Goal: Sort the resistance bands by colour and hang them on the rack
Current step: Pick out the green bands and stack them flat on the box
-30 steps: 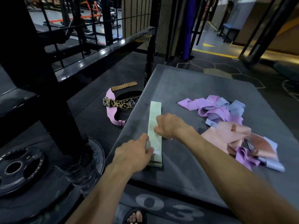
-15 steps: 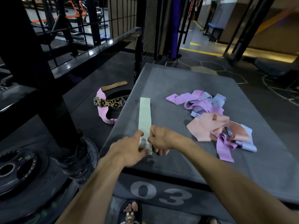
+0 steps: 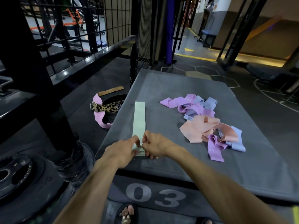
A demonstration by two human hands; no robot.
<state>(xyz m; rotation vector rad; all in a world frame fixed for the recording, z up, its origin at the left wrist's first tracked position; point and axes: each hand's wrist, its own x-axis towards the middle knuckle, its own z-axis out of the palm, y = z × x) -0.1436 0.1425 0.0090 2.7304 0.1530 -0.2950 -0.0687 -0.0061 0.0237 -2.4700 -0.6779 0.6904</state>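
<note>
Pinching fingers of both hands (image 3: 120,151) (image 3: 155,145) grip the flat, pale-green fabric band (image 3: 139,122).

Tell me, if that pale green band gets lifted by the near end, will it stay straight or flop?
Probably flop: the pale green band lies thin and flat on the grey mat, and the pile of bands beside it is crumpled and folded. It looks light; the left hand and right hand merely pinch its end.

A gym, weight plates (image 3: 14,173) on rubber flooring, leopard-print lifting belt (image 3: 107,107), black steel rack (image 3: 40,65), padded grey platform (image 3: 186,88)
</note>
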